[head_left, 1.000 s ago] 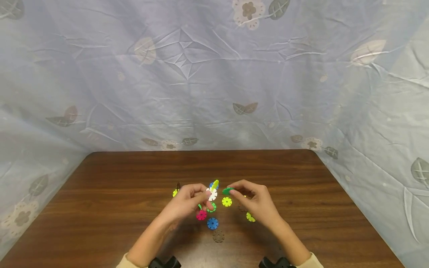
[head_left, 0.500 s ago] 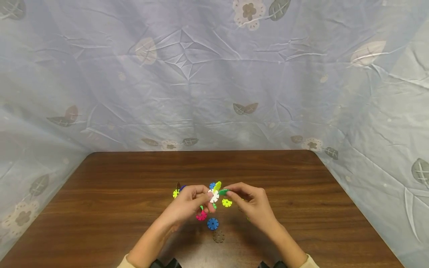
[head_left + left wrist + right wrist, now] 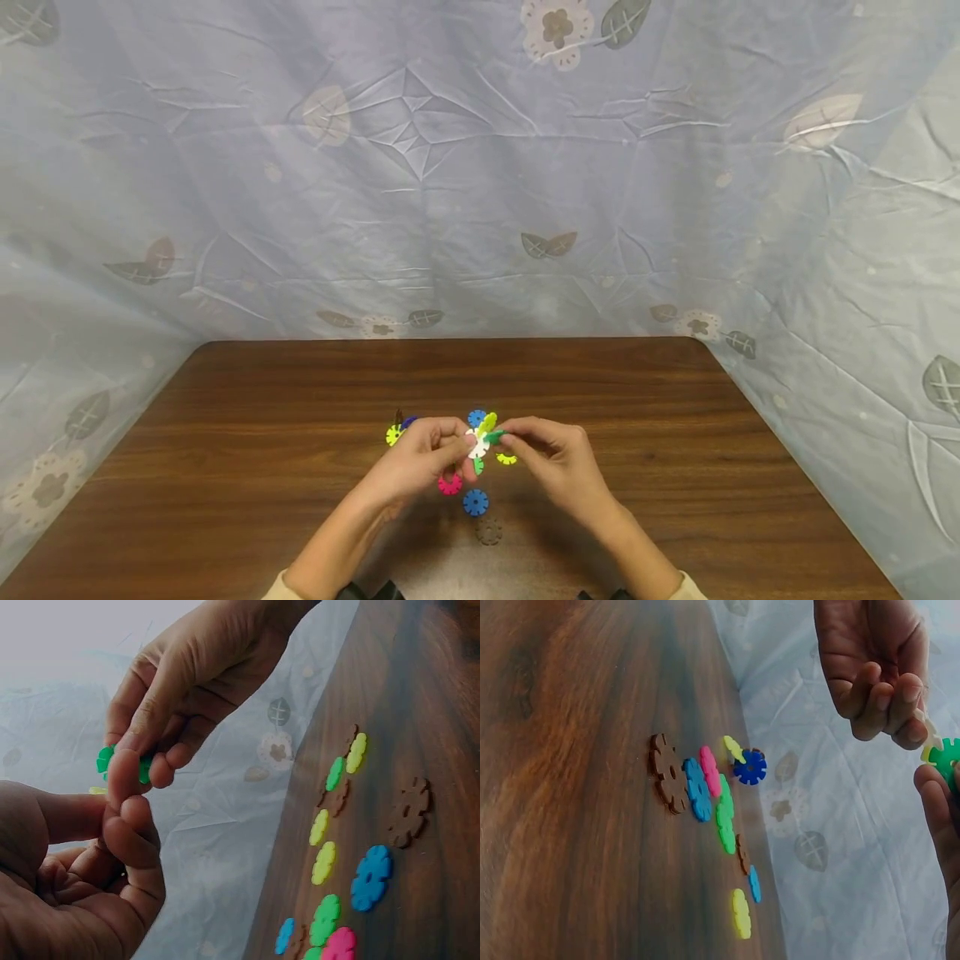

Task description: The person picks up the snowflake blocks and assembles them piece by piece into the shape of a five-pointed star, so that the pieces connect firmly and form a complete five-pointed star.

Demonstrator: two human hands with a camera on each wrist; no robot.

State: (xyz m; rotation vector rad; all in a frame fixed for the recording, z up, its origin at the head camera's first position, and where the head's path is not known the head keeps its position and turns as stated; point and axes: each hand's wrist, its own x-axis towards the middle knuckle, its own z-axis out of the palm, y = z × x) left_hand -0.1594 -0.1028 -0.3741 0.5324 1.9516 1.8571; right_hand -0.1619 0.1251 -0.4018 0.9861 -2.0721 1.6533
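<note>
Notched plastic discs are held up between two hands above a wooden table. My left hand [image 3: 426,454] pinches a white disc [image 3: 477,445], which has a yellow disc [image 3: 488,422] standing at an angle on its upper side. Between thumb and forefinger, my right hand [image 3: 561,460] grips a green disc [image 3: 492,437] edge-on. That green disc meets the white one's right rim; whether their slots interlock cannot be made out. In the left wrist view the fingers hide the white disc, while the green disc [image 3: 104,759] shows behind them. The right wrist view catches the green disc [image 3: 946,761] at its edge.
Loose discs lie below the hands: a blue disc [image 3: 476,502], a brown disc [image 3: 489,531] and a pink disc [image 3: 450,483], among several others. A dark blue disc [image 3: 750,767] stands upright against a yellow disc [image 3: 734,749]. Patterned cloth [image 3: 480,208] surrounds the wooden table [image 3: 262,433].
My right hand has moved left, bringing the green disc from apart to the white disc's rim. My left hand with the white and yellow discs has shifted slightly right and down.
</note>
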